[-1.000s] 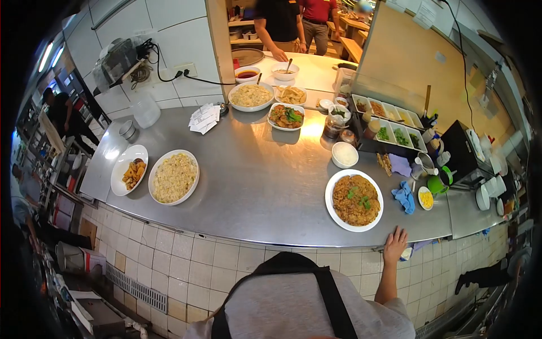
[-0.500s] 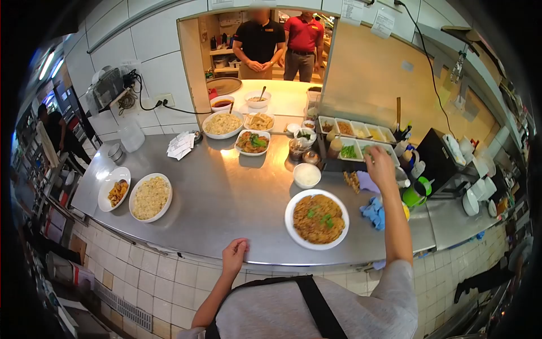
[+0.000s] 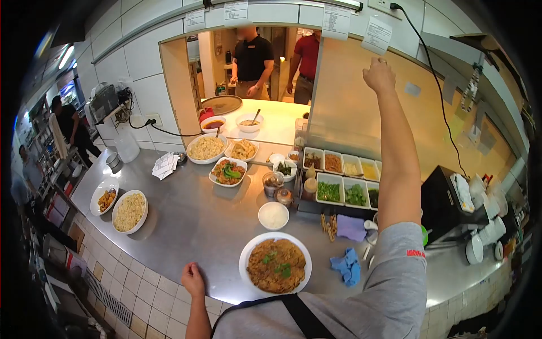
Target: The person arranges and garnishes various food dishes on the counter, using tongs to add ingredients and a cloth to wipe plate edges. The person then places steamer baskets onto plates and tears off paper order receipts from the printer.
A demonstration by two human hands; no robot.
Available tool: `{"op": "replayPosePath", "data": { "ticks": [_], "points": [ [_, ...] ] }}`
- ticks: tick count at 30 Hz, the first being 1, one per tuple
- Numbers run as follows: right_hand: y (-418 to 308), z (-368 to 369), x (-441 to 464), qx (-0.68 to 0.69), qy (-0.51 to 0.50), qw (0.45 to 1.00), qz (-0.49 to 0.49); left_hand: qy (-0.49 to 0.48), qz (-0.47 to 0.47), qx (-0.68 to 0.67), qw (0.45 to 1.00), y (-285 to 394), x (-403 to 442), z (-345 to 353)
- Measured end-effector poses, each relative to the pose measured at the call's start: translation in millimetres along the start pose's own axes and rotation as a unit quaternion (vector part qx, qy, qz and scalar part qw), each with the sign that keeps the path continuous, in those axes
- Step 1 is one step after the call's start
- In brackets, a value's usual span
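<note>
My right hand is stretched up, fingers curled, just below the lower edge of a printed order ticket. Whether the fingers touch the paper I cannot tell. My left hand is loosely closed by the front edge of the steel counter, with nothing visible in it. In front of me a white plate bears fried noodles topped with green herbs. Behind the plate sits a small bowl of something white. Trays of chopped greens lie below my raised forearm.
Bowls of fried rice and browned pieces stand at left. More dishes, among them a vegetable dish, line the pass window, beyond which two people stand. A blue cloth and a purple sponge lie at right, near a black appliance.
My right hand has risen from the trays of greens to the hanging order ticket. The view has shifted, and my left hand stays low near the counter's edge.
</note>
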State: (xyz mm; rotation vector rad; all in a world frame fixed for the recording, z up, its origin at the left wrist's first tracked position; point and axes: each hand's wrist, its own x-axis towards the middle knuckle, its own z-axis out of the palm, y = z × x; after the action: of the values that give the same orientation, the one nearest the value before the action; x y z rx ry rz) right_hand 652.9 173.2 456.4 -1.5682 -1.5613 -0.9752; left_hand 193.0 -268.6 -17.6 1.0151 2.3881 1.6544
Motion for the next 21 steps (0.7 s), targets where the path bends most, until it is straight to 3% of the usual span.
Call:
{"op": "replayPosePath", "data": {
  "ticks": [6,9,21],
  "points": [
    [-51.6,21.2,43.5,0.122,0.029,0.986,-0.109,0.012,-0.012,-0.002,1.000,-16.8,-2.2,6.7],
    [-81.7,37.2,50.7,0.102,0.115,0.978,-0.139,0.011,-0.020,0.008,1.000,-6.0,-4.2,4.6],
    [-121.1,27.4,69.3,0.026,0.006,0.998,-0.059,0.010,-0.020,-0.003,1.000,-14.6,-3.7,5.4]
  ]
}}
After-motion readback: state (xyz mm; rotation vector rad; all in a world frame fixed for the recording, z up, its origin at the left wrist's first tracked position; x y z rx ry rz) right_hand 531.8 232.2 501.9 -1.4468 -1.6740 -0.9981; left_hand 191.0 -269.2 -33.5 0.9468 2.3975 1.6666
